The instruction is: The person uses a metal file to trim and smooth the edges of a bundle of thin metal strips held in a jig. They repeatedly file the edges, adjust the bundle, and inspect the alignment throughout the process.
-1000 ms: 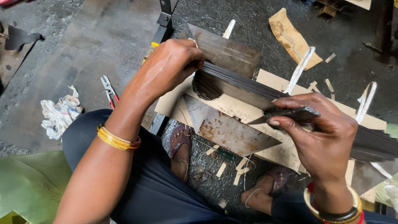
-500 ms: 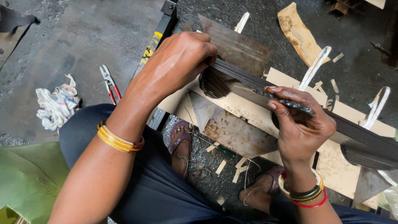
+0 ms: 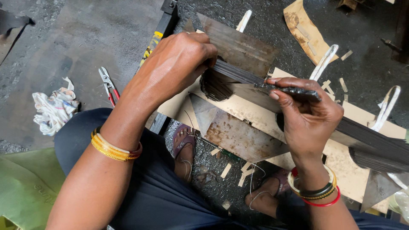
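Note:
My left hand (image 3: 177,68) grips the near end of a long stack of thin dark metal strips (image 3: 238,74) that runs diagonally to the lower right. My right hand (image 3: 309,117) pinches a small dark flat tool (image 3: 298,91) pressed on top of the stack, a short way along it. The stack lies across pale cardboard sheets (image 3: 251,113) with round cut-outs and a rusty metal plate (image 3: 240,136). Yellow bangles circle my left wrist, red and dark ones my right. The far part of the stack (image 3: 375,142) fans out at the right edge.
Red-handled pliers (image 3: 107,85) and a crumpled rag (image 3: 53,108) lie on the grey floor at left. My sandalled feet (image 3: 184,147) rest among card scraps below the work. A black metal bar (image 3: 159,27) runs up the middle. White straps (image 3: 324,61) and a brown scrap (image 3: 304,30) lie at right.
My right hand has slid the dark tool along the stack toward my left hand, closing the gap between them. The left hand keeps its grip on the stack's end.

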Demonstrator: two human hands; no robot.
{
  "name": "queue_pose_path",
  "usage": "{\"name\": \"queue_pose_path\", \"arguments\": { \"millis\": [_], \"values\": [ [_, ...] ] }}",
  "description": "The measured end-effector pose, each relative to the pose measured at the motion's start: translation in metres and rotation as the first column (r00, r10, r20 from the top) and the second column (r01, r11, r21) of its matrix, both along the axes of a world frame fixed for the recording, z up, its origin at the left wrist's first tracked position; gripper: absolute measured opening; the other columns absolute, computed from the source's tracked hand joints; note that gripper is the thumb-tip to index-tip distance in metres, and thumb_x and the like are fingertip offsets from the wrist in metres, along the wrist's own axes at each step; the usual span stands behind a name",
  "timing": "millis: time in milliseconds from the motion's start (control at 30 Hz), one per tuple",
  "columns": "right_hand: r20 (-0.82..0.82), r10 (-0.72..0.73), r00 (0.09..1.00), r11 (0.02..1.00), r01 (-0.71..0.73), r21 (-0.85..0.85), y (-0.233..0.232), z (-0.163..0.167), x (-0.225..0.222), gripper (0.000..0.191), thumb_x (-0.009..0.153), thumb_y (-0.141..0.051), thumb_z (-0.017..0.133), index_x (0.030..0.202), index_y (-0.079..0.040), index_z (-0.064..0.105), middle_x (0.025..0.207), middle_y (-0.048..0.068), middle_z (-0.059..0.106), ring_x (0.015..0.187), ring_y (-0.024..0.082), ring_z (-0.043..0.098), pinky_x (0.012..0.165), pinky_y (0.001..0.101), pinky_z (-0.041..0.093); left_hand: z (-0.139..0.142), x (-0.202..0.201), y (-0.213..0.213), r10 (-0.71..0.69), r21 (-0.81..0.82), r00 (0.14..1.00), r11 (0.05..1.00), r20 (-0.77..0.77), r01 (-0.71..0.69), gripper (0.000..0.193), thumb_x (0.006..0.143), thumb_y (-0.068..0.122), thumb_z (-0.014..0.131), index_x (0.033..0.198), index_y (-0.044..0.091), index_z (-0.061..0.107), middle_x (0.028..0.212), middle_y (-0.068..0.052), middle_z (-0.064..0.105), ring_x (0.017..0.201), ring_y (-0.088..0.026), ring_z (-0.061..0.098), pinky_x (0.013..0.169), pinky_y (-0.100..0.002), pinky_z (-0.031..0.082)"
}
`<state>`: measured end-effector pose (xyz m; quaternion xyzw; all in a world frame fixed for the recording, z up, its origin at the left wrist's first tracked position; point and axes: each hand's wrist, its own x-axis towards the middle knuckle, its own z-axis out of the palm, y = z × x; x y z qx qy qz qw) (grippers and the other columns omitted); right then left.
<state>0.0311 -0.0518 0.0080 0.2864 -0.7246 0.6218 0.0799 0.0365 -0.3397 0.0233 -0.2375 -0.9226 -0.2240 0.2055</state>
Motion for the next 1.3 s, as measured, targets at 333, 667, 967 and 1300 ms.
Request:
{"name": "queue_pose_path", "arguments": {
  "millis": [333,667,967,1300],
  "values": [
    [-0.321,-0.004,0.947,0.950,0.104,0.294,-0.014,0.011,0.032,0.014,0.092,0.007,0.077,0.100,0.003,0.067,0.107,0.016,0.076,0.105,0.026,0.077,0.093,0.0328,0.064,0.006,0.002,0.004,0.010,0.005,1.000,1.000,0.022,-0.011,0.011,0.084,0.006,0.071,0.094,0.001,0.071,0.094,-0.017,0.068,0.090,-0.040,0.066,0.073,-0.048,0.052],
    [-0.264,-0.056,0.963,0.962,0.123,0.243,-0.009,0.004,0.041,0.017,0.091,0.009,0.077,0.102,0.004,0.065,0.108,0.017,0.074,0.109,0.026,0.077,0.095,0.0340,0.065,0.008,0.004,0.007,0.047,-0.057,0.997,0.997,0.054,-0.044,0.010,0.087,0.006,0.069,0.095,0.003,0.073,0.092,-0.016,0.069,0.089,-0.040,0.067,0.071,-0.049,0.052],
    [-0.232,-0.063,0.971,0.965,0.119,0.234,-0.010,-0.002,0.045,0.016,0.095,0.008,0.077,0.105,0.004,0.065,0.110,0.016,0.073,0.107,0.024,0.076,0.094,0.0319,0.064,0.002,0.001,-0.001,0.013,-0.043,1.000,0.999,-0.022,-0.014,0.015,0.081,0.005,0.071,0.095,0.001,0.074,0.089,-0.018,0.068,0.086,-0.040,0.067,0.070,-0.049,0.052],
    [-0.266,-0.104,0.958,0.945,0.178,0.274,-0.018,0.008,0.040,0.014,0.100,0.003,0.079,0.103,0.005,0.065,0.107,0.016,0.075,0.103,0.022,0.077,0.089,0.0283,0.062,-0.009,0.003,-0.009,0.057,-0.045,0.994,0.997,-0.095,-0.061,0.008,0.089,0.006,0.066,0.090,0.001,0.072,0.087,-0.019,0.067,0.086,-0.040,0.068,0.070,-0.050,0.052]
  ]
}}
